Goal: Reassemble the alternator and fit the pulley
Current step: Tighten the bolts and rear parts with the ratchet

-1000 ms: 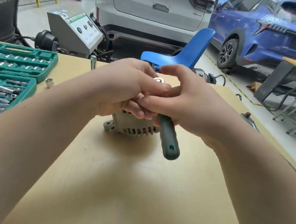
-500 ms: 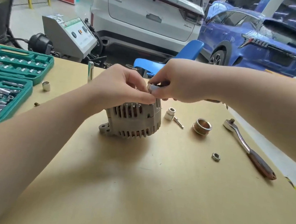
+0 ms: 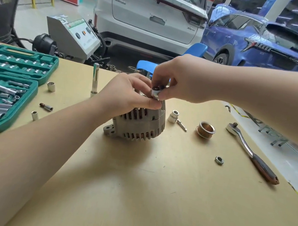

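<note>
A grey alternator stands on a tan board-topped table, seen from a camera worn on the person's head. All places below are given relative to the alternator.

The left hand rests on the alternator's top, fingers curled over its upper edge and holding it. The right hand reaches in from the right, just above the alternator, and pinches a small shiny socket between thumb and fingertips. The socket sits at the alternator's top, directly over it and touching the left hand's fingertips; what it sits on is hidden by the fingers.

The bronze-coloured pulley lies on the table to the right of the alternator, apart from both hands. Between pulley and alternator lie a second socket and a short bit. Farther right lies a ratchet wrench, and a loose nut lies to the right and nearer the camera.

To the left, an open green tool case holds sockets. A tall extension bar stands upright behind and left of the alternator.
</note>
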Demonstrator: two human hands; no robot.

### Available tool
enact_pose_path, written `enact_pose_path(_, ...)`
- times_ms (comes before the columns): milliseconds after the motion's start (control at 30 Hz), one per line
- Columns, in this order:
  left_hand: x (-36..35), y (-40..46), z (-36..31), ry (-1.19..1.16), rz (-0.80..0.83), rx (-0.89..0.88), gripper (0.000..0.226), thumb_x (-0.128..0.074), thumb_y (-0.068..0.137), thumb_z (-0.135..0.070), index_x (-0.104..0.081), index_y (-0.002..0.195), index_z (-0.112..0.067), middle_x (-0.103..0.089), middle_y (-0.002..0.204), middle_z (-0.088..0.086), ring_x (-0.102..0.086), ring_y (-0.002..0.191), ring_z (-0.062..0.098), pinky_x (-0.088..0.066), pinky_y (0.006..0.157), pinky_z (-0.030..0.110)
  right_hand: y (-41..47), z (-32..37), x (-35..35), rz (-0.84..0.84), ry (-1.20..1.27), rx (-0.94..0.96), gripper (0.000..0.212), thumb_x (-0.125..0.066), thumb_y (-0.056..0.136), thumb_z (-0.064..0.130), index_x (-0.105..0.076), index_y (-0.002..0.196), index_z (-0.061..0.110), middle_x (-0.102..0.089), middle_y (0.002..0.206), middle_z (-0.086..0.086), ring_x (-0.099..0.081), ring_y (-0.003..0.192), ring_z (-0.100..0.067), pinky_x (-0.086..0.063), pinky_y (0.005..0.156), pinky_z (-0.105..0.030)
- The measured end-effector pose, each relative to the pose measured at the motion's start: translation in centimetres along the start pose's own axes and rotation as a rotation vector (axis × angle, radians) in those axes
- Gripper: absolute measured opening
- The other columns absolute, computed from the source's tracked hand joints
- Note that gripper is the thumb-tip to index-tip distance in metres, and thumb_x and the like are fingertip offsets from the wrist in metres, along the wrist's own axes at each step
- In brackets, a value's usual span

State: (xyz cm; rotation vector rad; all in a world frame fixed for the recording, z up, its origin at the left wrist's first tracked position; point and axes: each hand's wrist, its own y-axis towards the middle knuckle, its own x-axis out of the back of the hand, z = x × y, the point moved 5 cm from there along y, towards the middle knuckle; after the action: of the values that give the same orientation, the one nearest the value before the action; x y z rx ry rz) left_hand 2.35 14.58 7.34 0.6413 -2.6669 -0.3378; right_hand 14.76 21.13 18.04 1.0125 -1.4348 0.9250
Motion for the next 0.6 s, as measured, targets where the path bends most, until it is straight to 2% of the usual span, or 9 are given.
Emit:
enact_pose_path(100, 0.0, 0.1, 0.2, 0.000, 0.008, 0.022, 0.016, -0.099, 0.074, -0.032, -0.089, 0.086, -0.031, -0.074, 0.114, -0.017, -0.061, 0.086, -0.011, -0.044, 0.073, 0.027, 0.4, -0.1, -0.2, 0.024, 0.001, -0.103, 0.018, -0.074, 0.090, 0.046, -0.073, 0.087, 0.028, -0.073, 0.063, 0.015, -0.070, 0.058, -0.002, -0.047, 0.054, -0.020)
enact_pose_path(200, 0.0, 0.3, 0.4, -0.027, 0.033, 0.048, 0.016, -0.099, 0.073, -0.034, -0.089, 0.086, -0.030, -0.075, 0.117, -0.017, -0.064, 0.098, 0.003, -0.047, 0.080, 0.034, 0.7, -0.2, -0.5, 0.077, 0.028, -0.204, 0.030, -0.074, 0.090, 0.047, -0.077, 0.081, 0.018, -0.074, 0.062, 0.007, -0.073, 0.053, -0.008, -0.056, 0.057, -0.023)
enact_pose_path(300, 0.1, 0.4, 0.4, -0.089, 0.052, 0.051, 0.016, -0.099, 0.073, -0.031, -0.089, 0.085, -0.027, -0.078, 0.117, -0.015, -0.068, 0.111, 0.009, -0.051, 0.091, 0.037, 1.0, -0.1, -0.8, 0.113, -0.015, -0.235, 0.036, -0.071, 0.092, 0.049, -0.076, 0.080, 0.015, -0.074, 0.059, 0.006, -0.073, 0.051, -0.010, -0.052, 0.055, -0.022)
enact_pose_path(400, 0.0, 0.6, 0.3, -0.078, 0.071, 0.064, 0.015, -0.098, 0.075, -0.029, -0.089, 0.087, -0.025, -0.078, 0.116, -0.018, -0.068, 0.110, 0.003, -0.051, 0.091, 0.034, 1.3, 0.2, -0.4, 0.125, -0.082, -0.155, 0.027, -0.071, 0.092, 0.046, -0.074, 0.081, 0.020, -0.072, 0.057, 0.011, -0.070, 0.051, -0.004, -0.045, 0.054, -0.022)
enact_pose_path(467, -0.1, 0.5, 0.3, -0.083, 0.083, 0.060, 0.016, -0.098, 0.075, -0.027, -0.089, 0.088, -0.026, -0.078, 0.114, -0.018, -0.069, 0.107, 0.001, -0.052, 0.092, 0.036, 1.4, 0.5, 0.2, 0.117, -0.109, -0.052, 0.014, -0.076, 0.089, 0.041, -0.071, 0.086, 0.028, -0.073, 0.066, 0.013, -0.068, 0.059, -0.003, -0.041, 0.055, -0.023)
enact_pose_path(533, -0.1, 0.5, 0.3, -0.088, 0.105, 0.045, 0.014, -0.097, 0.076, -0.026, -0.089, 0.087, -0.027, -0.078, 0.109, -0.020, -0.069, 0.097, -0.003, -0.050, 0.087, 0.034, 1.5, 0.7, 0.5, 0.130, -0.072, 0.032, 0.014, -0.081, 0.087, 0.036, -0.070, 0.094, 0.033, -0.073, 0.082, 0.015, -0.066, 0.072, -0.004, -0.045, 0.061, -0.026)
enact_pose_path(600, 0.0, 0.6, 0.4, -0.081, 0.129, 0.039, 0.013, -0.096, 0.078, -0.027, -0.089, 0.088, -0.028, -0.079, 0.111, -0.020, -0.070, 0.101, 0.001, -0.051, 0.091, 0.037, 1.7, 0.7, 0.6, 0.131, -0.055, 0.052, 0.014, -0.081, 0.087, 0.038, -0.071, 0.096, 0.034, -0.073, 0.083, 0.016, -0.066, 0.076, -0.003, -0.048, 0.063, -0.026)
